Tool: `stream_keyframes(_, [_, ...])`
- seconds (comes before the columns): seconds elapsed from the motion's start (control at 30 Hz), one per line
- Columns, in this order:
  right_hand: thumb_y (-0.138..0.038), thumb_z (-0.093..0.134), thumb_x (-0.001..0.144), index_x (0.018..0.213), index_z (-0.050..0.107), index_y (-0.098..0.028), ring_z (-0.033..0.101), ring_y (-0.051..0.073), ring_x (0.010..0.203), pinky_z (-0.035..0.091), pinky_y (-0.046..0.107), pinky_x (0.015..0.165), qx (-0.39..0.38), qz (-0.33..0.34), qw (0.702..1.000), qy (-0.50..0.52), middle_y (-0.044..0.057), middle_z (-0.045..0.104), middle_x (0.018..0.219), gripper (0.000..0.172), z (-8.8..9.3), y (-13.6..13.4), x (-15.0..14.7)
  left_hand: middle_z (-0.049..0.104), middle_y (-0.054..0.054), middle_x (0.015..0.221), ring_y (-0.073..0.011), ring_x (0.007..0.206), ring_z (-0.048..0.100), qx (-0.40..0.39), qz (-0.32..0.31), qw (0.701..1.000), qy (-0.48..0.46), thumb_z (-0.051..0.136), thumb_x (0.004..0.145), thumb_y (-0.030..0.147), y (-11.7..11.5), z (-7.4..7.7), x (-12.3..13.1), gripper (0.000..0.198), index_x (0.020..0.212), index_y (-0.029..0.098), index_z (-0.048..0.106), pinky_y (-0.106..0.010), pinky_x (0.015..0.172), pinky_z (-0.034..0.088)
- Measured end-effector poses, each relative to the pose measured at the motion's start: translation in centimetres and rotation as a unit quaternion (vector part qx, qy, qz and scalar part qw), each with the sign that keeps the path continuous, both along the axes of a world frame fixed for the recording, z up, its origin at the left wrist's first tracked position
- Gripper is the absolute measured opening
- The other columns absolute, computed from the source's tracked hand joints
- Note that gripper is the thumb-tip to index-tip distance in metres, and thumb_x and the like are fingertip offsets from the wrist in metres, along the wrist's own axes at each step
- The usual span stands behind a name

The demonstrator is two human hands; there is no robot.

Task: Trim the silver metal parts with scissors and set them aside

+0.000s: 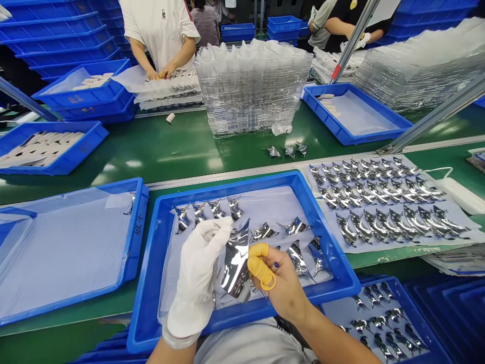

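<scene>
My left hand (197,273), in a white glove, is closed on a shiny curved chrome part (238,260) with pointed corners, held above a blue tray. My right hand (278,280), with yellow finger cots on its fingertips, pinches the right edge of the same part. A small blue-tipped thing (277,264) shows at its fingers; I cannot make out its kind. Beneath both hands, the blue tray (242,183) is lined with white sheets. More chrome parts (264,232) lie in it, a row at the back left and others at the right.
Rows of chrome parts (379,189) lie on white paper to the right. A lined blue tray (142,212) stands left, and another tray with parts (394,323) sits lower right. Behind are stacked clear plastic trays (253,91), three loose chrome parts (289,151) and a co-worker (161,30).
</scene>
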State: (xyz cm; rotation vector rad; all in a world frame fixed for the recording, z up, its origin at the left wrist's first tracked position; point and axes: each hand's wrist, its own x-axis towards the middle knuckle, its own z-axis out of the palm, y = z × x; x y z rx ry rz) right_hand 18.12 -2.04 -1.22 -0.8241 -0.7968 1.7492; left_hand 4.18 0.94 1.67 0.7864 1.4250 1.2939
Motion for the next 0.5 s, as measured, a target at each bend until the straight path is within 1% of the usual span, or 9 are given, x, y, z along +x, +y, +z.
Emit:
stream_keyframes(0.1, [-0.050, 0.077, 0.089, 0.076, 0.063, -0.019, 0.018, 0.006, 0.046, 0.014, 0.023, 0.043, -0.012, 0.001, 1.000, -0.007, -0.010, 0.032, 0.055, 0.036, 0.0, 0.1, -0.1, 0.075, -0.001, 0.092, -0.0175, 0.081, 0.068, -0.011, -0.001, 1.000, -0.006, 0.085, 0.077, 0.046, -0.1, 0.2, 0.0, 0.037, 0.102, 0.021, 0.074, -0.028, 0.075, 0.054])
stream_keyframes(0.17, [-0.051, 0.078, 0.088, 0.075, 0.062, -0.019, 0.018, 0.005, 0.046, 0.014, 0.023, 0.043, -0.021, -0.004, 1.000, 0.000, -0.010, 0.033, 0.055, 0.038, 0.0, 0.1, -0.2, 0.076, -0.004, 0.099, -0.0202, 0.089, 0.070, 0.001, -0.008, 1.000, 0.006, 0.083, 0.079, 0.047, -0.1, 0.1, 0.0, 0.035, 0.102, 0.021, 0.074, -0.030, 0.080, 0.055])
stream_keyframes(0.27, [-0.051, 0.081, 0.084, 0.074, 0.061, -0.019, 0.018, 0.005, 0.046, 0.013, 0.023, 0.043, -0.032, -0.013, 0.999, 0.014, -0.010, 0.033, 0.054, 0.039, 0.3, 0.2, -0.4, 0.077, -0.007, 0.108, -0.0250, 0.102, 0.071, 0.029, -0.011, 0.998, 0.054, 0.080, 0.080, 0.048, 0.2, 0.0, 0.0, 0.032, 0.099, 0.023, 0.078, -0.035, 0.091, 0.055])
stream_keyframes(0.37, [-0.048, 0.084, 0.080, 0.073, 0.061, -0.019, 0.019, 0.005, 0.046, 0.014, 0.022, 0.043, -0.046, -0.020, 0.998, 0.025, -0.010, 0.034, 0.054, 0.037, 0.6, 0.2, -0.6, 0.077, -0.008, 0.110, -0.0270, 0.102, 0.071, 0.014, -0.016, 0.997, 0.078, 0.079, 0.080, 0.049, 0.4, -0.3, -0.2, 0.032, 0.099, 0.023, 0.079, -0.036, 0.090, 0.056])
stream_keyframes(0.43, [-0.042, 0.087, 0.077, 0.072, 0.060, -0.019, 0.020, 0.005, 0.046, 0.015, 0.020, 0.042, -0.065, -0.022, 0.997, 0.035, -0.010, 0.035, 0.054, 0.036, 0.9, 0.4, -0.7, 0.077, -0.008, 0.112, -0.0274, 0.104, 0.071, 0.012, -0.035, 0.996, 0.077, 0.076, 0.083, 0.050, 0.2, -0.8, -0.6, 0.032, 0.101, 0.024, 0.079, -0.037, 0.092, 0.057])
stream_keyframes(0.5, [-0.037, 0.088, 0.075, 0.070, 0.057, -0.020, 0.020, 0.004, 0.044, 0.016, 0.019, 0.041, -0.091, -0.019, 0.994, 0.050, -0.011, 0.036, 0.052, 0.036, 1.3, 0.5, -0.9, 0.077, -0.008, 0.120, -0.0287, 0.115, 0.069, 0.061, -0.081, 0.991, 0.092, 0.073, 0.086, 0.048, -0.3, -1.8, -1.2, 0.032, 0.106, 0.025, 0.080, -0.040, 0.103, 0.053])
